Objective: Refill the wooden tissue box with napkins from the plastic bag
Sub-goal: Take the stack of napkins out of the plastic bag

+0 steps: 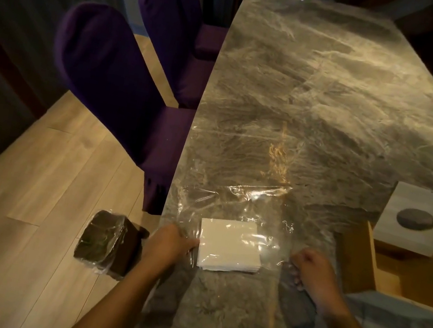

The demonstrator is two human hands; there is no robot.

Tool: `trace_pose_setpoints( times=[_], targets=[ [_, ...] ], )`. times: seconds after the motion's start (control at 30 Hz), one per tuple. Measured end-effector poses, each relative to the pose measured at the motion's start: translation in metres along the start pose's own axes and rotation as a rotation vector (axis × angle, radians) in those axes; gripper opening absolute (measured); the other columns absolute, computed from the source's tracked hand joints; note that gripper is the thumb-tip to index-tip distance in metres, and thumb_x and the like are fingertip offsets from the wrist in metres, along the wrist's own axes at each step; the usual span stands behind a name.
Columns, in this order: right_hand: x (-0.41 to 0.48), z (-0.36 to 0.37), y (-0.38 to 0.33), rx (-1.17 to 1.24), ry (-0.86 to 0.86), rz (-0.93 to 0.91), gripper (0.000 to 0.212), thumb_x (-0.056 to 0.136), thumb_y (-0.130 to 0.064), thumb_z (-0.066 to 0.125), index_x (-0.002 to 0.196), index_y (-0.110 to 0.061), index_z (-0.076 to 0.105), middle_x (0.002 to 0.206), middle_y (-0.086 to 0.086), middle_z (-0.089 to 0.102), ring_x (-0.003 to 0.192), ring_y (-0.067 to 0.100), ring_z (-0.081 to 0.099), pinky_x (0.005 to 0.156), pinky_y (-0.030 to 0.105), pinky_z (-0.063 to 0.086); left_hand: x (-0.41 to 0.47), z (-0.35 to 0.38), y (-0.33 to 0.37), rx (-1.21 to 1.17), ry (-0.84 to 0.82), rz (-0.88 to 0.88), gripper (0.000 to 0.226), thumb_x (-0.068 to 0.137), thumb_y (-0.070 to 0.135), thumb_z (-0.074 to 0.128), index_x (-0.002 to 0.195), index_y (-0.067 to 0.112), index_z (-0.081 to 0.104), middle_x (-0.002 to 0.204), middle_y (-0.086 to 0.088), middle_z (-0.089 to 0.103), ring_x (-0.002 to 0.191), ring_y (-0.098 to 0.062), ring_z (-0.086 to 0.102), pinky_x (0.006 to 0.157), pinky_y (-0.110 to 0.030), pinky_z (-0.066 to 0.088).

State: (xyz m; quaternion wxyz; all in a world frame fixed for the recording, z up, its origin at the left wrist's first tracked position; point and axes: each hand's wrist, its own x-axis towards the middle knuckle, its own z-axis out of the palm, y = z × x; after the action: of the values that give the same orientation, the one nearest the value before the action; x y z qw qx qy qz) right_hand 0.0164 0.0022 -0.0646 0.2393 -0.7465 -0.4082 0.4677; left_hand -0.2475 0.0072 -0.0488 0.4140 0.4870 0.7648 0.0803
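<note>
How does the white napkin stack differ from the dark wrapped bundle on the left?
The white napkin stack is pale and lies on the marble table inside a loose clear bag; the dark wrapped bundle is almost black, tightly wrapped, and sits beyond the table's left edge. Both are squarish and covered by clear plastic.

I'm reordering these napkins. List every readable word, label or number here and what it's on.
None readable. The plastic bag is clear and shows no print, the napkins are plain white, and the wooden box and its lid are bare. The dark wrapped packet shows no legible print.
</note>
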Motion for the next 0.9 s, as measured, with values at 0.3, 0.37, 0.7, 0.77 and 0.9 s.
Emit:
trace_pose_setpoints(
  times=[0.3, 0.37, 0.7, 0.77, 0.9],
  targets=[
    [-0.013, -0.007, 0.001, 0.299, -0.121, 0.108, 0.013, 0.086, -0.004, 0.057, 0.077, 0.005, 0.060, 0.054, 0.013, 0.062, 0.035, 0.012, 0.056, 0.036, 0.019, 0.045, -0.009, -0.018, -0.004, -0.524, -0.192, -0.026, 0.022, 0.081, 0.010, 0.067, 0.081, -0.012, 0.065, 0.062, -0.009, 0.060, 0.053, -0.012, 0.056, 0.042, -0.015, 0.048],
    [-0.013, -0.008, 0.003, 0.323, -0.122, 0.111, 0.013, 0.086, -0.004, 0.058, 0.078, 0.005, 0.061, 0.054, 0.013, 0.063, 0.037, 0.013, 0.056, 0.036, 0.019, 0.045, -0.009, -0.018, -0.002, -0.580, -0.196, -0.037, 0.010, 0.083, 0.005, 0.062, 0.080, -0.005, 0.064, 0.069, -0.011, 0.059, 0.061, -0.016, 0.055, 0.046, -0.018, 0.049],
    [-0.021, -0.009, 0.001, 0.367, -0.276, 0.178, 0.015, 0.084, -0.012, 0.061, 0.079, 0.002, 0.061, 0.057, 0.013, 0.064, 0.044, 0.020, 0.057, 0.040, 0.025, 0.046, -0.003, -0.026, -0.012, -0.735, -0.503, -0.242, 0.010, 0.087, 0.007, 0.058, 0.089, -0.003, 0.062, 0.064, -0.013, 0.066, 0.051, -0.018, 0.063, 0.046, -0.024, 0.054],
    [-0.022, -0.008, 0.000, 0.383, -0.292, 0.192, 0.017, 0.086, -0.012, 0.059, 0.074, 0.000, 0.060, 0.052, 0.011, 0.061, 0.041, 0.018, 0.055, 0.038, 0.024, 0.043, 0.000, -0.026, -0.015, -0.765, -0.474, -0.275, 0.015, 0.089, 0.014, 0.057, 0.082, 0.002, 0.062, 0.060, -0.010, 0.065, 0.049, -0.016, 0.060, 0.045, -0.024, 0.052],
    [-0.023, -0.009, -0.006, 0.496, -0.330, 0.212, 0.030, 0.085, -0.015, 0.056, 0.055, -0.009, 0.057, 0.044, 0.004, 0.054, 0.037, 0.013, 0.047, 0.039, 0.023, 0.036, 0.002, -0.032, -0.013, -0.806, -0.450, -0.273, 0.023, 0.092, 0.021, 0.052, 0.075, 0.008, 0.058, 0.060, -0.006, 0.065, 0.053, -0.014, 0.059, 0.045, -0.021, 0.051]
  ],
)
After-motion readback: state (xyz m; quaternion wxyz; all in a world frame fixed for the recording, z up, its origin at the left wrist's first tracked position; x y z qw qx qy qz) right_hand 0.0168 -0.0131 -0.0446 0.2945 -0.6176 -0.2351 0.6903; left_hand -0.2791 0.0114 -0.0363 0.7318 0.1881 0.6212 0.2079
